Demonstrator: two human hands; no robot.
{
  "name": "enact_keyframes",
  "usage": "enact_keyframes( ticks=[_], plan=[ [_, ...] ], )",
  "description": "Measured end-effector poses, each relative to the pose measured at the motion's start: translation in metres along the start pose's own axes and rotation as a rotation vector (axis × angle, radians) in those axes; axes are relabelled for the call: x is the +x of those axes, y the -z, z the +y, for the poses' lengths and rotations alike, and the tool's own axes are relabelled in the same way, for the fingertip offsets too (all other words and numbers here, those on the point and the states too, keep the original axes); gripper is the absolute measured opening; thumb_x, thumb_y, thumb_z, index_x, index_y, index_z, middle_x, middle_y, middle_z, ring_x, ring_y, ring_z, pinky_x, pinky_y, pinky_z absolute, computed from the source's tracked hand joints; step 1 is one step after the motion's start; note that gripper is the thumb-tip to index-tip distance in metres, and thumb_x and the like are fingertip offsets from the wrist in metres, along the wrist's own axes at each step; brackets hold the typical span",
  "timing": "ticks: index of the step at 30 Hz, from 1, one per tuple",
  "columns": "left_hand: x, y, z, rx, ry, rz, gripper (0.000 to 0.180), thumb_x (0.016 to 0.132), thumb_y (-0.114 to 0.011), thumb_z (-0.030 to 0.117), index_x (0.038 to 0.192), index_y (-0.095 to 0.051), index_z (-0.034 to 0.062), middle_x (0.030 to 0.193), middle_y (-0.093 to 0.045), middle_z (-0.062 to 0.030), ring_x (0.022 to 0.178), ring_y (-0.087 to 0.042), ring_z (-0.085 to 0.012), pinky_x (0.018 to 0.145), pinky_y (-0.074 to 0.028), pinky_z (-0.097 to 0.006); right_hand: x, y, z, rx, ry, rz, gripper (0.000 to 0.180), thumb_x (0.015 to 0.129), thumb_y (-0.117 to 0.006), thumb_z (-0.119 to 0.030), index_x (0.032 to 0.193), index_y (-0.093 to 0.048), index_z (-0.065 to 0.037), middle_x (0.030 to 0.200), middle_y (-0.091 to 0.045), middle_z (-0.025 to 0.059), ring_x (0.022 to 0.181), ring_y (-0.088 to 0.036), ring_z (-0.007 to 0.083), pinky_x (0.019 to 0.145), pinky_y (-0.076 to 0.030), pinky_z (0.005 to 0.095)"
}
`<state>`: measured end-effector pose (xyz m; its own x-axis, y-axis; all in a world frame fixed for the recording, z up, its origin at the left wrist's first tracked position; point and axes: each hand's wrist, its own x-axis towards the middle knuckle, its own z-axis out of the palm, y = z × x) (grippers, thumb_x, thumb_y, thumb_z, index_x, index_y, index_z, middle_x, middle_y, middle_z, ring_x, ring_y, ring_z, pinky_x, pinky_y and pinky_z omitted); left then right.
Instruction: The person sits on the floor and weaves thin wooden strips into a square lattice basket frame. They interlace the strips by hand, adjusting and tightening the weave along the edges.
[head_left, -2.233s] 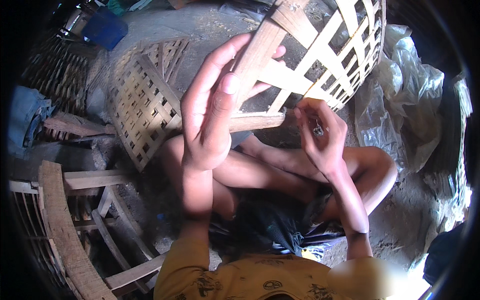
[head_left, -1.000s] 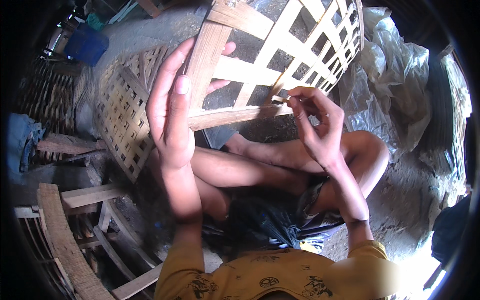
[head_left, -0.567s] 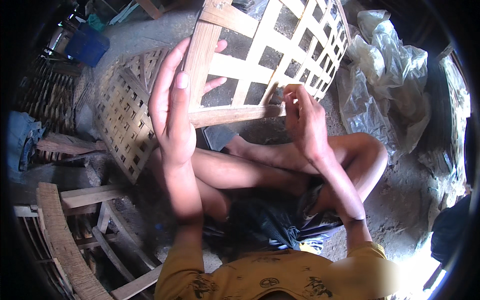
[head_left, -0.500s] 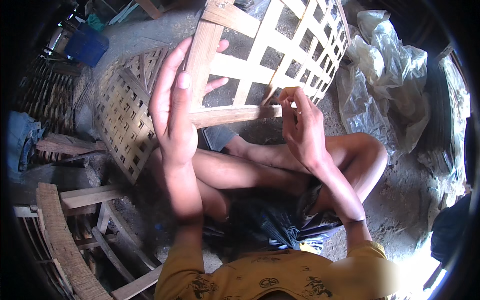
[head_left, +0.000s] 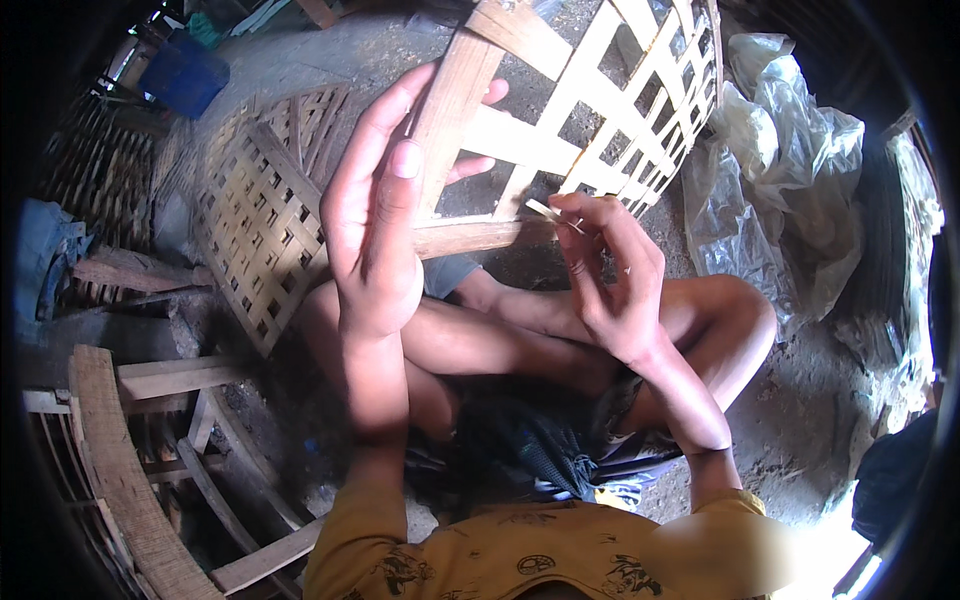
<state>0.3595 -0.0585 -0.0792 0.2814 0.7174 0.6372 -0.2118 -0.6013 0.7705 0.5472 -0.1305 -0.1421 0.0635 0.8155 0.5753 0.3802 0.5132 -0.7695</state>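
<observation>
A woven bamboo panel (head_left: 520, 135) with open square gaps is held up in front of me, edged by wooden bars. My left hand (head_left: 378, 225) grips its upright wooden bar (head_left: 458, 110), the thumb on the near side and fingertips showing through behind. Along the lower edge runs another wooden bar (head_left: 480, 237). By that bar's right end my right hand (head_left: 620, 270) pinches a short pale bamboo sliver (head_left: 543, 210) between thumb and forefinger. Whether the sliver is joined to the weave cannot be made out.
A second woven panel (head_left: 262, 220) leans by my left knee. A curved wooden frame (head_left: 125, 470) stands at the lower left. Crumpled clear plastic sheeting (head_left: 765, 190) lies on the right, and a blue container (head_left: 185, 75) sits at the far left. My crossed legs (head_left: 500, 340) are below the panel.
The panel and my left hand have shifted a little to the right. My right hand has moved slightly right and down, and the pale sliver now shows between its fingertips.
</observation>
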Motion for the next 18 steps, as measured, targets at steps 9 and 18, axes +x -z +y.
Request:
enact_keyframes(
  ticks=[9, 18],
  plan=[
    [0.000, -0.007, 0.009, 0.028, -0.021, -0.073, 0.052, 0.108, -0.036, 0.023, 0.150, -0.038, -0.0089, 0.134, -0.061, -0.0319, 0.124, -0.064, -0.0356, 0.096, -0.058, -0.042, 0.016, -0.002, -0.013, -0.170, 0.271, -0.038, 0.043, 0.069, -0.087, -0.011, 0.108, -0.069, -0.005, 0.106, -0.067, 0.0105, 0.091, -0.066, 0.0303, 0.076, -0.054, 0.0395],
    [-0.003, -0.006, 0.009, 0.051, -0.028, -0.057, 0.053, 0.108, -0.035, 0.023, 0.150, -0.038, -0.0089, 0.134, -0.061, -0.0308, 0.124, -0.064, -0.0347, 0.096, -0.057, -0.041, 0.022, 0.000, -0.020, -0.309, 0.351, -0.036, 0.045, 0.069, -0.060, 0.018, 0.106, -0.073, -0.004, 0.101, -0.065, 0.0119, 0.086, -0.060, 0.0286, 0.075, -0.049, 0.0372]
  ],
)
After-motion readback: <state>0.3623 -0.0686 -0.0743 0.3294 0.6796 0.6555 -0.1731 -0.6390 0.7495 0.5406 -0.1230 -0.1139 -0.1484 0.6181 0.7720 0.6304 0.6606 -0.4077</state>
